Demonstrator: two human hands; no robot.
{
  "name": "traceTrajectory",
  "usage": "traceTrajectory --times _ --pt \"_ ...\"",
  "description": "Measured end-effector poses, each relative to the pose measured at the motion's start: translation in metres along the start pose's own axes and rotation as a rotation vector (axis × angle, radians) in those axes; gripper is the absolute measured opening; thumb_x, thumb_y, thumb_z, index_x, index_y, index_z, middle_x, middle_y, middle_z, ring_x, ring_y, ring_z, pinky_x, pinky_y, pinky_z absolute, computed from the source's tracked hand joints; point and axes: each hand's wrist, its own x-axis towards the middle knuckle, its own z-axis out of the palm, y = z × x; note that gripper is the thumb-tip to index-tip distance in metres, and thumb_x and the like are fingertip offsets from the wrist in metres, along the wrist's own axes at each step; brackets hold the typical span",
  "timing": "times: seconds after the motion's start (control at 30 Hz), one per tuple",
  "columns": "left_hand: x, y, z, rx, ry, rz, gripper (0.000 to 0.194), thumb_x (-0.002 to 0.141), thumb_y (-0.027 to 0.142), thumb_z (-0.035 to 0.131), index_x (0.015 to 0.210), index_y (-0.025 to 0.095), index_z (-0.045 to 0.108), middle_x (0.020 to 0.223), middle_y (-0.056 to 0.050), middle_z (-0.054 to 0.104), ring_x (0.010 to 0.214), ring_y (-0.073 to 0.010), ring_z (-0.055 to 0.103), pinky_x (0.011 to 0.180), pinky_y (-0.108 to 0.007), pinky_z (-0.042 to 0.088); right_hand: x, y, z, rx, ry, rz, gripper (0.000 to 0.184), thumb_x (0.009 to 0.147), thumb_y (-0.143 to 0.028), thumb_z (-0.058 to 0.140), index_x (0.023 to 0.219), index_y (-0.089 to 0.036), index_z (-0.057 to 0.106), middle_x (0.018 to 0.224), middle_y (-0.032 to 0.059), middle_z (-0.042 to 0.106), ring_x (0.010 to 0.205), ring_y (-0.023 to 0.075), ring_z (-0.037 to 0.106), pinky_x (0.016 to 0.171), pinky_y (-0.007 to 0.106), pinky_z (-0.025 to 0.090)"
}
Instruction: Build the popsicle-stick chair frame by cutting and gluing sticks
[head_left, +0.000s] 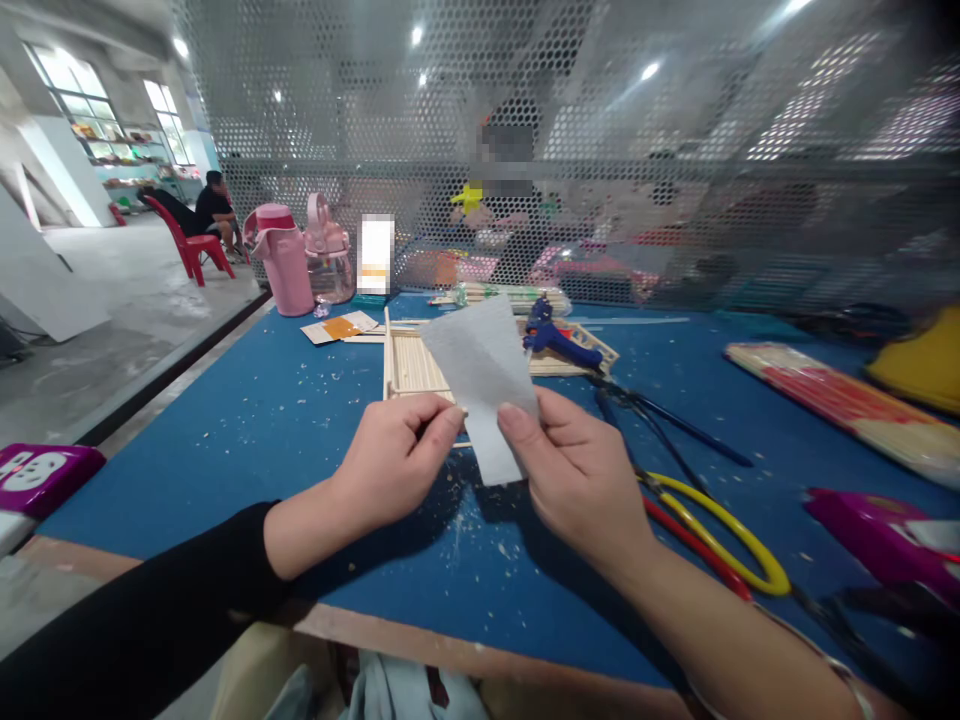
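Observation:
A grey-white sheet of paper [484, 360] is raised above the table, its lower part pinched between thumb and fingers of my right hand [589, 475]. My left hand [401, 455] is closed beside the sheet's left edge, thumb pressed on the curled index finger. What lies in that pinch, if anything, is too small to make out. Behind the hands sits a frame of thin wooden sticks [414, 362], partly covered by the sheet and my left hand. A blue glue gun [562, 345] rests on more stick work to the right.
Yellow- and red-handled pliers [720, 530] lie right of my right hand. A packet of sticks [840, 405] and a purple object [885, 535] are farther right. A pink flask [283, 265] and a bottle [330, 265] stand at the back left, before a perforated metal screen [360, 120].

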Motion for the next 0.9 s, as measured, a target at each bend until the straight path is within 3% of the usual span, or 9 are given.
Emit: traceTrajectory --times 0.17,0.43,0.53,0.67,0.77,0.9 --pt "-0.001 0.002 0.003 -0.121 -0.031 -0.135 0.036 0.092 0.031 0.038 0.057 0.018 0.04 0.051 0.005 0.037 0.05 -0.0089 0.034 0.051 -0.023 0.029 -0.001 -0.001 0.001 -0.052 0.018 -0.033 0.023 0.088 -0.038 0.051 0.085 -0.021 0.066 0.06 -0.0005 0.056 0.053 0.0132 0.047 0.046 0.024 0.038" --pt "-0.002 0.0 0.005 -0.041 0.082 -0.07 0.037 0.09 0.031 0.038 0.056 0.019 0.038 0.052 0.005 0.034 0.051 -0.0094 0.031 0.05 -0.024 0.026 -0.005 -0.006 0.01 -0.046 0.072 -0.084 0.021 0.089 -0.033 0.05 0.094 -0.02 0.067 0.063 -0.0005 0.059 0.055 0.0129 0.052 0.048 0.024 0.04" --pt "-0.002 0.0 0.005 -0.012 0.134 -0.058 0.038 0.091 0.031 0.037 0.054 0.02 0.034 0.05 0.005 0.032 0.049 -0.0094 0.03 0.049 -0.024 0.026 -0.007 -0.005 0.012 -0.009 0.058 -0.054 0.023 0.089 -0.034 0.05 0.096 -0.02 0.067 0.064 -0.0001 0.06 0.054 0.0128 0.052 0.048 0.024 0.041" --pt "-0.002 0.0 0.005 0.032 0.105 -0.049 0.039 0.091 0.031 0.036 0.054 0.02 0.033 0.05 0.005 0.031 0.048 -0.0093 0.03 0.049 -0.024 0.026 -0.007 -0.004 0.013 0.082 0.075 0.021 0.024 0.087 -0.036 0.052 0.099 -0.02 0.067 0.07 0.0017 0.065 0.055 0.0129 0.054 0.045 0.023 0.042" --pt "-0.002 0.001 0.004 0.066 0.09 0.009 0.036 0.092 0.03 0.036 0.057 0.02 0.036 0.052 0.004 0.036 0.051 -0.01 0.035 0.05 -0.024 0.029 -0.005 -0.004 0.012 0.135 0.066 0.065 0.024 0.086 -0.037 0.054 0.099 -0.021 0.066 0.072 0.0017 0.066 0.052 0.0116 0.053 0.042 0.023 0.041" --pt "0.001 0.001 0.003 0.151 0.044 0.16 0.024 0.091 0.025 0.04 0.07 0.018 0.05 0.068 -0.001 0.055 0.063 -0.0123 0.048 0.06 -0.024 0.038 -0.004 -0.007 0.009 0.183 0.1 0.113 0.023 0.086 -0.037 0.054 0.097 -0.021 0.066 0.067 0.0003 0.065 0.044 0.0103 0.048 0.039 0.023 0.041"
